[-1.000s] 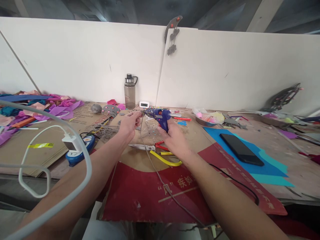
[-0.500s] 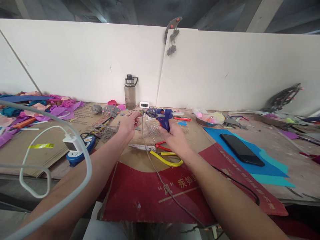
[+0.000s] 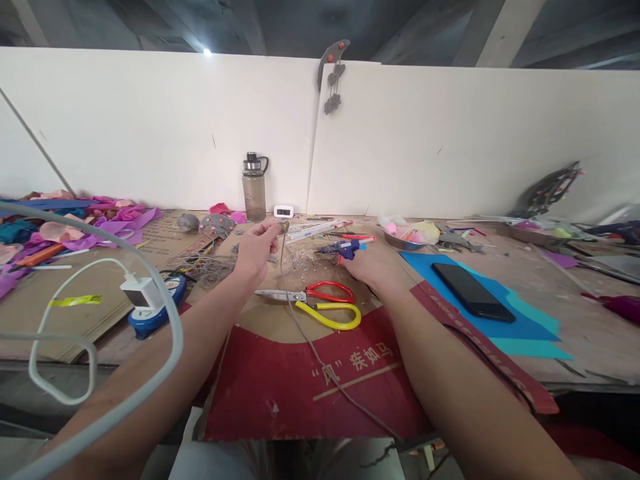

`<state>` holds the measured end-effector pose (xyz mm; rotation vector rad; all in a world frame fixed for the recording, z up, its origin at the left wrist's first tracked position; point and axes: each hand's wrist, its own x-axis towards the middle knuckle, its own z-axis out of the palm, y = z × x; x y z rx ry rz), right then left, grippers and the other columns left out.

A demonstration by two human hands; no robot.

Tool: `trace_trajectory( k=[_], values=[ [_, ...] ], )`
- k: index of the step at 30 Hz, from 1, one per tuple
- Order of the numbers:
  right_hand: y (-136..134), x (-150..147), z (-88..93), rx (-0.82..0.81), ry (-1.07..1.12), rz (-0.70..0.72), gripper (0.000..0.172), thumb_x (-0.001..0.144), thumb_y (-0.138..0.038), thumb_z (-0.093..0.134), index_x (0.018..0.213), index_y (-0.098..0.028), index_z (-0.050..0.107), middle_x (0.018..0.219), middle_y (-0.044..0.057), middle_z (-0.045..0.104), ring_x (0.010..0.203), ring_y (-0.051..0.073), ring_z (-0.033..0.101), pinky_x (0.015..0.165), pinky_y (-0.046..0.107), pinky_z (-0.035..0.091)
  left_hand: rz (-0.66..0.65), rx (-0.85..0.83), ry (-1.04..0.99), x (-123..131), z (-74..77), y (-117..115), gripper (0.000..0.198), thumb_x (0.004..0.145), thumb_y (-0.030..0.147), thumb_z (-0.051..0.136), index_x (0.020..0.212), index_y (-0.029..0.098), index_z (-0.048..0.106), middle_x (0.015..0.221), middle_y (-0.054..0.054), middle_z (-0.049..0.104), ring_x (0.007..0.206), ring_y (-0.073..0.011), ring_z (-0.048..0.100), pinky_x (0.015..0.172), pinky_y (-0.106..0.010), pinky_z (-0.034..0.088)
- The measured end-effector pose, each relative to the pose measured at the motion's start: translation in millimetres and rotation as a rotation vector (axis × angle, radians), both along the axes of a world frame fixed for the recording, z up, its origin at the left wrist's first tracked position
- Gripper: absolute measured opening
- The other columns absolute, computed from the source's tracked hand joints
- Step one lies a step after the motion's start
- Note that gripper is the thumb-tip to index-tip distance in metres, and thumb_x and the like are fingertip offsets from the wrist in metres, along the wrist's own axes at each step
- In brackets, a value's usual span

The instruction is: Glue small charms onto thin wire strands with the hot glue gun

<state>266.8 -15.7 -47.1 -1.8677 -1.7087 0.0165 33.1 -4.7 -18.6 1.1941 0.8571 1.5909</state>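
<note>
My left hand (image 3: 257, 250) is closed in a pinch on the end of a thin grey cord (image 3: 313, 343). The cord hangs from the fingertips and runs down over the red cardboard past its front edge. A small greenish-brown piece shows at the fingertips, too small to name. To the right, my right hand (image 3: 373, 267) is wrapped round a blue glue gun (image 3: 347, 249), low over the work surface with its nozzle pointing left. Between my forearms lie scissors (image 3: 330, 315) with one red and one yellow handle, blades to the left.
A cardboard sheet (image 3: 280, 413) covers the bench front. A phone (image 3: 473, 291) rests on blue sheets at right. Behind stand a bottle (image 3: 254, 190) and a small digital display (image 3: 283, 211). At left are a blue power strip (image 3: 157, 313), a white cable and coloured scraps (image 3: 110, 220).
My right hand has moved the glue gun right and down, away from the left fingertips. My left hand still pinches the cord. The view has shifted slightly.
</note>
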Motion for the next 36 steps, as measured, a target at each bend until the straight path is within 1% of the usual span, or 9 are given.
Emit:
trace_trajectory(
  k=[2, 4, 6, 10, 13, 15, 18, 23, 36],
  values=[
    [1.0, 2.6, 0.5, 0.047, -0.09, -0.153, 0.017, 0.068, -0.03, 0.063, 0.065, -0.017, 0.052, 0.085, 0.018, 0.063, 0.098, 0.034, 0.055, 0.082, 0.046, 0.041, 0.081, 0.12, 0.102, 2.1, -0.6, -2.8, 0.013, 0.068, 0.028, 0.068, 0.068, 0.016, 0.061, 0.056, 0.004, 0.05, 0.046, -0.0047, 0.037, 0.044, -0.02, 0.028],
    [-1.4, -5.0, 5.4, 0.172, 0.034, -0.168, 0.018, 0.074, -0.034, 0.056, 0.075, -0.016, 0.052, 0.097, 0.019, 0.061, 0.105, 0.033, 0.051, 0.087, 0.047, 0.039, 0.163, 0.229, 0.225, 3.9, -1.0, -7.0, 0.01, 0.07, 0.026, 0.066, 0.072, 0.017, 0.064, 0.06, 0.003, 0.055, 0.05, -0.0059, 0.041, 0.048, -0.02, 0.031],
    [-7.2, -24.3, 12.1, 0.231, 0.339, 0.045, 0.018, 0.079, -0.036, 0.049, 0.082, -0.018, 0.049, 0.095, 0.013, 0.062, 0.098, 0.025, 0.055, 0.085, 0.041, 0.042, 0.223, 0.324, 0.349, 6.0, -0.9, -12.4, 0.006, 0.071, 0.023, 0.064, 0.074, 0.017, 0.065, 0.066, 0.001, 0.059, 0.056, -0.0075, 0.046, 0.054, -0.021, 0.036],
    [-21.9, -77.6, 20.4, 0.111, 1.068, 0.602, 0.033, 0.072, -0.036, 0.06, 0.095, -0.024, 0.04, 0.102, 0.005, 0.064, 0.092, 0.017, 0.06, 0.08, 0.033, 0.046, 0.253, 0.403, 0.424, 10.9, 1.5, -22.8, 0.003, 0.069, 0.018, 0.065, 0.071, 0.018, 0.066, 0.071, 0.0, 0.06, 0.062, -0.0097, 0.05, 0.062, -0.022, 0.04],
    [-26.6, -100.4, 20.4, 0.043, 1.272, 0.749, 0.039, 0.07, -0.032, 0.063, 0.097, -0.025, 0.036, 0.083, -0.002, 0.063, 0.078, 0.014, 0.062, 0.076, 0.031, 0.048, 0.223, 0.336, 0.344, 13.6, 2.8, -24.4, 0.004, 0.066, 0.017, 0.068, 0.07, 0.018, 0.067, 0.072, -0.001, 0.061, 0.064, -0.0105, 0.052, 0.063, -0.022, 0.041],
    [-25.5, -102.4, 18.9, 0.042, 1.271, 0.718, 0.037, 0.071, -0.032, 0.062, 0.095, -0.025, 0.035, 0.071, -0.007, 0.058, 0.066, 0.012, 0.058, 0.068, 0.029, 0.048, 0.189, 0.295, 0.3, 14.5, 2.1, -22.5, 0.005, 0.068, 0.019, 0.067, 0.072, 0.018, 0.066, 0.07, 0.0, 0.061, 0.061, -0.0101, 0.052, 0.062, -0.022, 0.042],
    [-21.6, -96.2, 17.0, 0.11, 1.106, 0.613, 0.03, 0.072, -0.031, 0.06, 0.093, -0.025, 0.04, 0.064, -0.009, 0.049, 0.056, 0.01, 0.048, 0.056, 0.023, 0.043, 0.143, 0.259, 0.277, 15.6, -0.5, -18.4, 0.007, 0.071, 0.023, 0.064, 0.075, 0.017, 0.064, 0.064, 0.001, 0.06, 0.055, -0.0089, 0.052, 0.058, -0.022, 0.042],
    [-23.0, -91.5, 20.3, 0.307, 0.825, 0.554, 0.01, 0.077, -0.029, 0.055, 0.079, -0.021, 0.051, 0.068, -0.005, 0.049, 0.06, 0.01, 0.044, 0.059, 0.024, 0.037, 0.081, 0.202, 0.206, 18.5, -2.7, -16.4, 0.011, 0.07, 0.026, 0.066, 0.072, 0.016, 0.062, 0.061, 0.0, 0.062, 0.053, -0.0093, 0.055, 0.058, -0.023, 0.045],
    [-25.2, -93.4, 23.0, 0.33, 0.771, 0.409, 0.019, 0.078, -0.032, 0.055, 0.065, -0.019, 0.052, 0.059, -0.004, 0.046, 0.057, 0.011, 0.038, 0.056, 0.024, 0.032, -0.019, 0.138, 0.13, 21.6, -1.6, -22.5, 0.005, 0.067, 0.019, 0.063, 0.07, 0.016, 0.059, 0.057, 0.001, 0.06, 0.051, -0.0088, 0.055, 0.058, -0.023, 0.046]
  ],
)
